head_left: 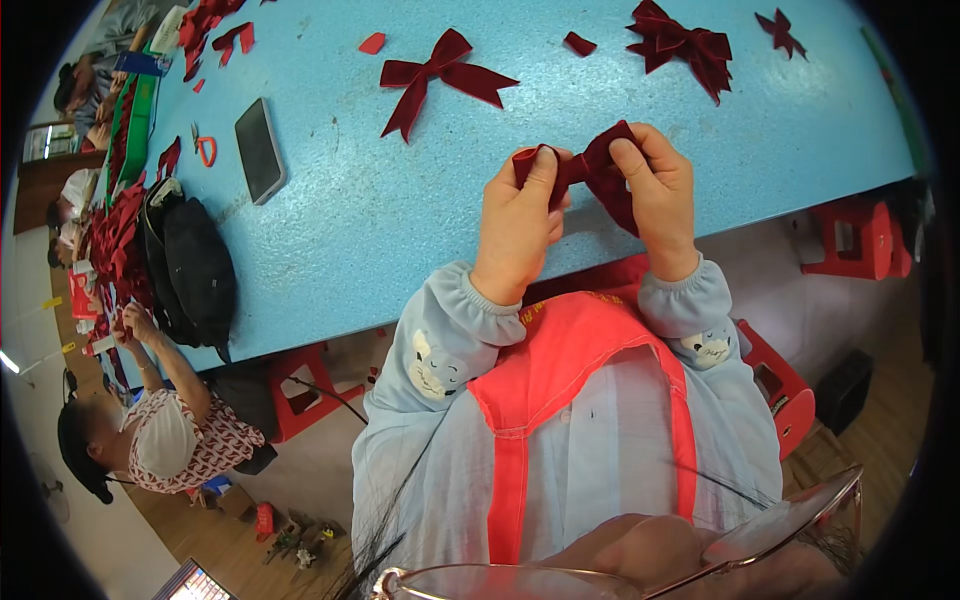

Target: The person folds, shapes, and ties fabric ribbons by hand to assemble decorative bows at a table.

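Note:
Between my hands, above the near edge of the blue table, is a dark red velvet bow (612,182). My left hand (522,212) pinches its left loop, thumb on top. The right loop is gripped by my right hand (658,190), thumb pressed against the velvet and fingers behind it. Part of the bow hides behind my fingers. Farther off on the table lies a finished-looking bow with two tails (437,78). A pile of similar bows (683,50) rests at the far right, and a smaller bow (781,33) sits beyond it.
Red velvet scraps (372,43) lie about the blue table (350,250). At left are a phone (261,150), orange-handled snips (206,150), a black bag (190,265) and a green tray (132,130). Another person (170,440) works at the left. Red stools (858,238) stand by the table.

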A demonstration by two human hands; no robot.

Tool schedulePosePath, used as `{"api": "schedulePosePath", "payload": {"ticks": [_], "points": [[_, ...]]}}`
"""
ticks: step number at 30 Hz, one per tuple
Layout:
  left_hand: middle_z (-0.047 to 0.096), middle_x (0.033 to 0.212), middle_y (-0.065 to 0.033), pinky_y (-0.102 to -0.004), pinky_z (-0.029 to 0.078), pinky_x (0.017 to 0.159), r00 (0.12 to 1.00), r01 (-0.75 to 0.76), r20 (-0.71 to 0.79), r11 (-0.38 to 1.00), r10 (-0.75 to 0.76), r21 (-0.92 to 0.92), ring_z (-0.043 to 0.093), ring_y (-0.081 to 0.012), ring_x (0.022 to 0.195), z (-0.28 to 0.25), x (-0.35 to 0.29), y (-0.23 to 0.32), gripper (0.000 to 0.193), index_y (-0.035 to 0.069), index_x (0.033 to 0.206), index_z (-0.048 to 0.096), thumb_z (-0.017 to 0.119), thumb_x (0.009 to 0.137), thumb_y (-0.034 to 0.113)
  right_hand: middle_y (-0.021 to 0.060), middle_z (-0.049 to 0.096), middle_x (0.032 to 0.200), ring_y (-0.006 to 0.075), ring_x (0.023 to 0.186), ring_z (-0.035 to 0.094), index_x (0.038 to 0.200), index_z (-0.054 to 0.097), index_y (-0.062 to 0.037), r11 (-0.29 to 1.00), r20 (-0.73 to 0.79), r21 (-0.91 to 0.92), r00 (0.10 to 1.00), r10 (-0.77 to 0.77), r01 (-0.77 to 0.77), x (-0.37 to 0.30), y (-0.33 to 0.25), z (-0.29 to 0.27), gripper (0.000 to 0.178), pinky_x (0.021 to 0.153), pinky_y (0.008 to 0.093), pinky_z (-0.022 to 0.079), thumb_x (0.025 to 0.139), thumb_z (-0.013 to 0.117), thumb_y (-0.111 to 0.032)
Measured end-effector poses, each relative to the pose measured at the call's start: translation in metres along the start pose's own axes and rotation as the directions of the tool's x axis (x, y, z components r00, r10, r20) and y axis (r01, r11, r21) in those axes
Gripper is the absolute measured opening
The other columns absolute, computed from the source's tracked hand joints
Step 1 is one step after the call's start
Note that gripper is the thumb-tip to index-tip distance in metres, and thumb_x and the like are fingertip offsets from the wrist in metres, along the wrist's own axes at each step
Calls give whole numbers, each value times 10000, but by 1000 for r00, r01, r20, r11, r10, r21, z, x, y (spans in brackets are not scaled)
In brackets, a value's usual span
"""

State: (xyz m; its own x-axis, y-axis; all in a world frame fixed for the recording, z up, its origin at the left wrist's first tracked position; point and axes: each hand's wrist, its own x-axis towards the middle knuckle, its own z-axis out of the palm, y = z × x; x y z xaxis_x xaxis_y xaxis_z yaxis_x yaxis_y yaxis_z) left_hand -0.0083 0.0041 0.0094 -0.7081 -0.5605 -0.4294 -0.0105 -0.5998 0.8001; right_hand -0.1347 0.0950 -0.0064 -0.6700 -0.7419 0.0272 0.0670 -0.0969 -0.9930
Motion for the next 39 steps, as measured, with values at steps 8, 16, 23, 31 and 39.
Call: {"api": "schedulePosePath", "payload": {"ticks": [8,16,23,31,39], "points": [[417,623,3,-201,235,365,993,-46,-120,973,18,-228,280,-45,426,-2,5,-2,263,36,954,523,440,972,285,5,588,916,71,843,559,1137,544,-27,975,59,219,998,27,-39,3,4,-4,265,754,218,461,896,556,-138],[408,619,9,-203,237,363,992,-58,-123,983,37,-172,268,-46,417,7,1,-6,261,39,966,511,426,976,286,28,611,960,76,871,569,1149,533,0,963,121,233,987,110,-136,0,2,1,279,778,223,471,876,553,-54],[414,619,8,-202,239,363,998,-7,-67,966,-11,-260,271,-43,414,4,2,-9,258,39,989,504,421,978,283,30,620,964,63,857,568,1091,560,4,957,122,271,990,70,-101,-1,8,-1,217,752,215,475,887,556,-69],[416,626,8,-199,239,367,995,-68,-87,976,51,-208,273,-43,423,8,2,-11,252,44,990,507,422,978,281,23,626,898,65,817,571,1032,585,9,960,57,280,998,-20,3,-4,5,-1,181,731,205,473,872,581,-76],[413,638,9,-190,232,369,999,47,-12,958,-52,-283,269,-42,429,10,0,-13,240,67,1005,501,438,972,296,18,622,891,64,814,571,1012,593,11,954,67,299,998,20,-39,-2,11,-6,152,724,206,475,875,564,-48]]}}
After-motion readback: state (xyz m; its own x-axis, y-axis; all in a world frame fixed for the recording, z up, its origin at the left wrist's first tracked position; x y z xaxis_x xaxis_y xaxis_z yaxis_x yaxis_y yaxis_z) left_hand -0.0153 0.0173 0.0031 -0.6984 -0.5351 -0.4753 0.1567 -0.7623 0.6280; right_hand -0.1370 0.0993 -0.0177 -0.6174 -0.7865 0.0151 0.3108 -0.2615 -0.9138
